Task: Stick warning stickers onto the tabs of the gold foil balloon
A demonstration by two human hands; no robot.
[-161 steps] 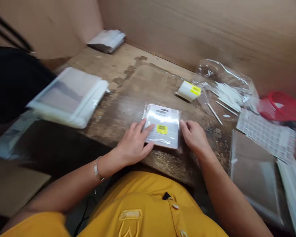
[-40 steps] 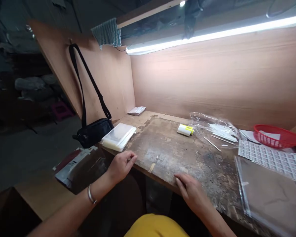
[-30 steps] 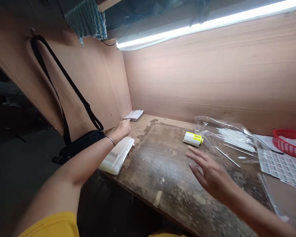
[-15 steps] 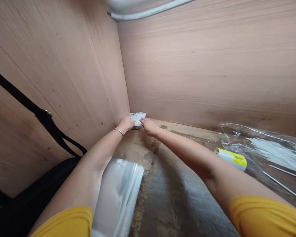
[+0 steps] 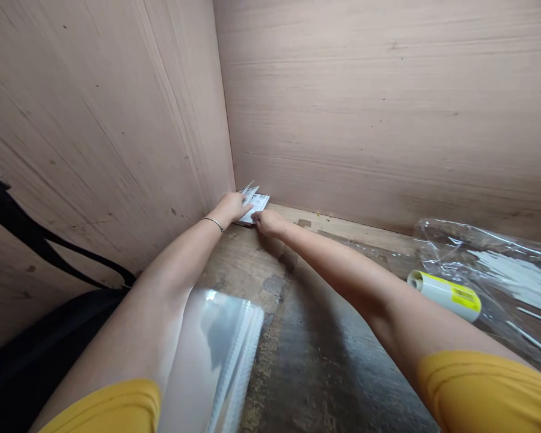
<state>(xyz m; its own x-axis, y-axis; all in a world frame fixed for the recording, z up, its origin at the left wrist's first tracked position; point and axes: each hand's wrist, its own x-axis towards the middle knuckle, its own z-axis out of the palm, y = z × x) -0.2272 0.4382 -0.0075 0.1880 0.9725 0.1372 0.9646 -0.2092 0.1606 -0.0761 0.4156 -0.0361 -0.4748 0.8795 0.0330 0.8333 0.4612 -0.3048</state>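
Note:
A small stack of white printed cards lies in the far corner, against the wooden panels. My left hand, with a thin bracelet at the wrist, is closed on a few cards whose tops tilt up and fan away from the stack. At the stack's near right edge, my right hand has its fingers curled and pressed together on the cards. Its fingertips are partly hidden, so how many cards it pinches cannot be made out. Below my left forearm lies a pile of clear plastic sleeves.
To the right rests a white roll with a yellow label. Beyond it a clear plastic bag holds white sticks. A black bag with a strap sits at left. Wooden panels wall the worn surface.
A few cards now stand lifted and tilted in my left hand, apart from the flat stack. My right fingers have curled in at the stack's near edge. The view has tilted down slightly.

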